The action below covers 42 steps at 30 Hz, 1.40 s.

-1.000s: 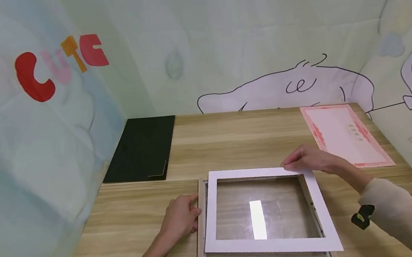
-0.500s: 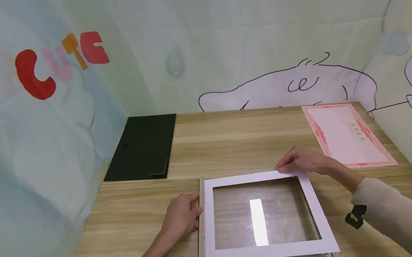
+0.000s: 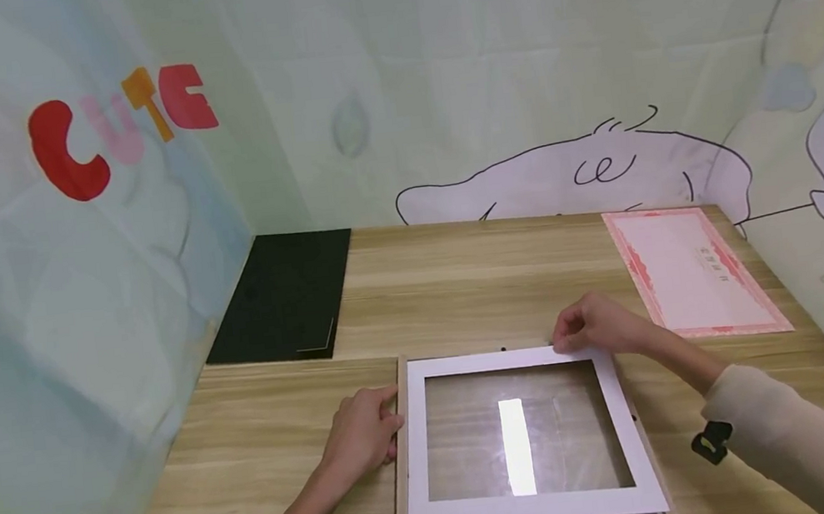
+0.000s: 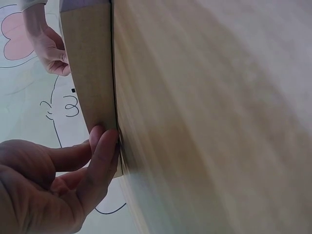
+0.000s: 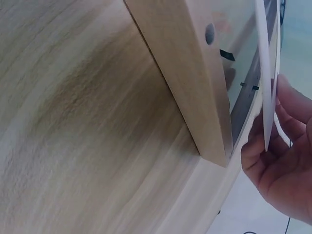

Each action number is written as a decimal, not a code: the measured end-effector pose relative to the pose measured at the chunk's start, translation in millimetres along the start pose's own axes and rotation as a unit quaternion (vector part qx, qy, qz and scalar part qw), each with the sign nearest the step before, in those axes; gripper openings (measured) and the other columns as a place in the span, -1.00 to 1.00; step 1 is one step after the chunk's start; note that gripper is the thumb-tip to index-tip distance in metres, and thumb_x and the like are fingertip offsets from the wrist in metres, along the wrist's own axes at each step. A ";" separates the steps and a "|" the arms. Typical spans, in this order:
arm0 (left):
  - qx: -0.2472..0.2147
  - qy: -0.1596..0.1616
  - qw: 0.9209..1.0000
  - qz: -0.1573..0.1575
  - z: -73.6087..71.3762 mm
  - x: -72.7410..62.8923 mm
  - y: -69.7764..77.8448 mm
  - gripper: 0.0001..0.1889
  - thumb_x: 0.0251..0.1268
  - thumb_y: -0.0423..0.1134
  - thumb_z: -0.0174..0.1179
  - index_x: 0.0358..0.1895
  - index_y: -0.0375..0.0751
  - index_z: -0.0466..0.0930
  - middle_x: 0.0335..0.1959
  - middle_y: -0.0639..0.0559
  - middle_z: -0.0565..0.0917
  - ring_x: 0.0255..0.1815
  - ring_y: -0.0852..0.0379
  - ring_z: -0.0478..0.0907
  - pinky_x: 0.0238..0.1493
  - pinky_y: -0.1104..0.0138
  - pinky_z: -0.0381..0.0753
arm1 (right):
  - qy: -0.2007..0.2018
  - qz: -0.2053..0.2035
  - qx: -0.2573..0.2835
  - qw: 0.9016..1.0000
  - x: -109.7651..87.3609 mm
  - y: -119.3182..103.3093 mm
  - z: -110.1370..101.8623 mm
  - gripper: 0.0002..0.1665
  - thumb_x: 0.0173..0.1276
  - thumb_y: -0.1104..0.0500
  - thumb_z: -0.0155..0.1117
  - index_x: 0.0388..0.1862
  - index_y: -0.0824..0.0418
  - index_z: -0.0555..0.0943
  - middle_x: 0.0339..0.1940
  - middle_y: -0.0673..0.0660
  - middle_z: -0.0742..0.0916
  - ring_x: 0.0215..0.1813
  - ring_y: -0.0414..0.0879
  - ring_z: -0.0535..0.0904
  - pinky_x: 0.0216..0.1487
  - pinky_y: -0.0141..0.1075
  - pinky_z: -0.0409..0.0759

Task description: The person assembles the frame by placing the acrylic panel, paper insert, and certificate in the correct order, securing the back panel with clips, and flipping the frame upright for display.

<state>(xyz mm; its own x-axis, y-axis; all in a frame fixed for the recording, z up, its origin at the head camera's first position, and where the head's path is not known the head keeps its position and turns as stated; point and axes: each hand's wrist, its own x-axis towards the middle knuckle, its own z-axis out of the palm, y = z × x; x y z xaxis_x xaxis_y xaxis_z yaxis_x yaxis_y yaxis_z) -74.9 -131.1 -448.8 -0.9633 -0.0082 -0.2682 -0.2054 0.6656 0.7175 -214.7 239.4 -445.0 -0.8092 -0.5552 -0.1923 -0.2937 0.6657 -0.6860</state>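
A pale wooden picture frame lies on the table. Across it lies a white mat board with a rectangular cut-out, through which a clear pane and a bright reflection show. My right hand pinches the mat's far edge near its far right corner. In the right wrist view, the mat's edge stands above the frame's wooden side, held between thumb and fingers. At the frame's left side, my left hand holds the outer edge with its fingertips, seen against the wood in the left wrist view.
A black panel lies at the table's back left. At the back right is a pink-bordered certificate. Printed cloth walls stand behind and at both sides of the wood-grain table.
The mat has shifted from a skewed position to nearly square with the frame and come down lower. My right hand moved slightly left with it; the left hand has stayed put.
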 end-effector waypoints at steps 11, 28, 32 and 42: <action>-0.004 0.000 1.000 -0.004 1.2 0.3 -0.9 -0.47 0.32 -0.42 0.27 0.37 -0.18 0.51 -0.50 0.03 0.63 -0.75 0.19 0.57 -0.69 0.39 0.52 | 0.023 0.030 -0.033 0.999 -2.5 0.7 10.9 -0.91 0.24 0.14 0.49 -0.42 0.03 0.71 -0.53 -0.10 0.68 -0.41 -0.21 0.45 -0.38 -0.39 0.45; 0.006 0.006 1.000 0.000 1.5 1.2 -0.6 -0.46 0.32 -0.41 0.27 0.38 -0.23 0.50 -0.52 0.04 0.64 -0.75 0.19 0.56 -0.68 0.35 0.49 | 0.084 0.046 0.006 0.995 -7.8 11.6 7.9 -0.93 0.25 0.09 0.49 -0.35 0.04 0.76 -0.47 -0.05 0.76 -0.42 -0.21 0.55 -0.40 -0.39 0.54; 0.005 0.005 1.000 0.000 2.1 1.9 -1.8 -0.46 0.32 -0.41 0.27 0.38 -0.23 0.50 -0.53 0.05 0.63 -0.75 0.19 0.57 -0.68 0.34 0.49 | 0.063 0.082 0.117 0.988 -13.2 15.1 1.4 -0.76 0.32 0.09 0.43 -0.16 0.23 0.74 -0.41 0.09 0.77 -0.38 -0.12 0.67 -0.33 -0.27 0.70; 0.011 0.007 1.000 0.004 2.1 4.3 -4.3 -0.46 0.31 -0.40 0.27 0.38 -0.23 0.49 -0.56 0.08 0.64 -0.75 0.17 0.58 -0.70 0.35 0.48 | 0.098 0.150 0.302 0.936 -33.9 38.0 -22.3 -0.35 0.41 0.04 0.34 0.23 0.53 0.49 -0.25 0.11 0.84 -0.24 -0.09 0.81 -0.09 -0.17 0.78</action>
<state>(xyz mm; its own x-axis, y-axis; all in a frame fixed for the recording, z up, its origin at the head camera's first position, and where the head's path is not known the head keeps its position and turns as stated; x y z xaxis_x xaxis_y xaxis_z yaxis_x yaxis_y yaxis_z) -77.8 -132.5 -454.3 -0.9672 -0.0144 -0.2535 -0.1948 0.6823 0.7047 -209.8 294.7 -448.9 -0.9042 -0.2477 -0.3479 0.2549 0.3407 -0.9049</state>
